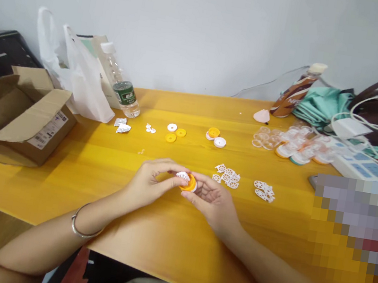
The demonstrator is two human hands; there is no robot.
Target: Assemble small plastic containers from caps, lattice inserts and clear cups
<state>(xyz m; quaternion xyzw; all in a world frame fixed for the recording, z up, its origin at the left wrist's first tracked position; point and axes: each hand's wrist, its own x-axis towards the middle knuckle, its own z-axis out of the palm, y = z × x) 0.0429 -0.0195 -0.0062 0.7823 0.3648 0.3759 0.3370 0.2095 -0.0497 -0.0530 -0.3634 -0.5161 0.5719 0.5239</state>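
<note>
Both hands meet over the middle of the table. My left hand (152, 179) is closed, pinching a small white toothed disc (182, 175) between thumb and fingers. Against that disc is a round orange case part (191, 183) with a white rim, which my right hand (217, 204) grips from the right side. The two pieces touch or overlap; whether they are joined I cannot tell. Beyond the hands lie white cut-out wheel pieces (228, 176), more flat white pieces (264, 191), a group of orange and white discs (214, 132) and loose yellow discs (180, 133).
On the left stand an open cardboard box (30, 121), a white plastic bag (83, 82) and a water bottle (125, 93). To the right are clear round covers (266, 138), a brown bottle (295, 93), a power strip (361, 161) and white cables. Small foil pieces (122, 128) lie near the water bottle.
</note>
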